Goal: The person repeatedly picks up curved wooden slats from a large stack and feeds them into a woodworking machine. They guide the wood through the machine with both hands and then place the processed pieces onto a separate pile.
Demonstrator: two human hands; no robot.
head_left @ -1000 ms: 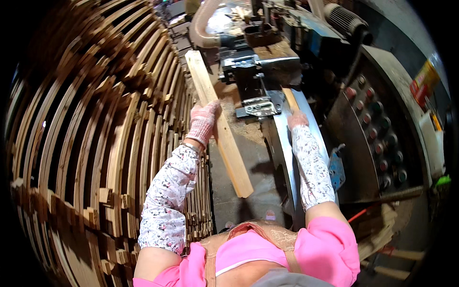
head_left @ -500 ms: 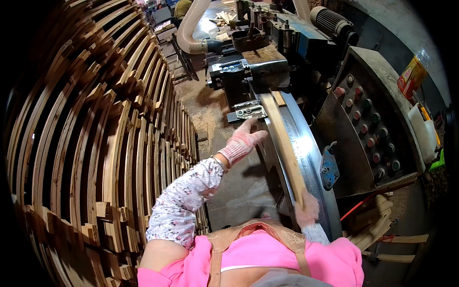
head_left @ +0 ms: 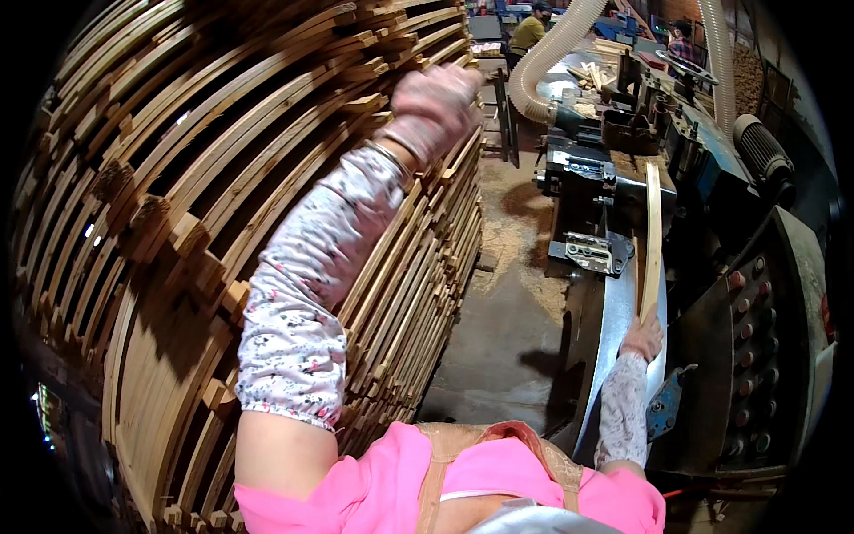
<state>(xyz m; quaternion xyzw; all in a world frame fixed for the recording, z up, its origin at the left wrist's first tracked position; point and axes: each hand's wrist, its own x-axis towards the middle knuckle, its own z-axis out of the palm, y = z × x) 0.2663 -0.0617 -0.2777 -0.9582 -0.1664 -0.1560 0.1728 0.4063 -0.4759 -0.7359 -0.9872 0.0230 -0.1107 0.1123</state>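
Note:
My right hand [head_left: 642, 335], gloved, grips the near end of a pale wooden strip [head_left: 653, 236]. The strip slants up from the curved metal bed [head_left: 610, 311], and its far end is beside the machine's dark housing. My left hand [head_left: 436, 109], in a pinkish glove, is raised in front of the far upper part of a tall stack of curved wooden slats [head_left: 356, 294]. Motion smears its fingers, so whether it touches or holds a slat is unclear. A metal clamp block [head_left: 589, 252] sits at the bed's left edge.
On the right stands a control panel [head_left: 752, 356] with several buttons, beside a blue bracket [head_left: 663, 405]. A ribbed hose [head_left: 556, 62] and a motor [head_left: 763, 147] are farther back. Sawdust [head_left: 516, 258] covers part of the floor. Two people work in the distance.
My left hand has left the machine's clamp side and swung up and left to the slat stack. My right hand still holds the strip, now angled upward. The view has turned left.

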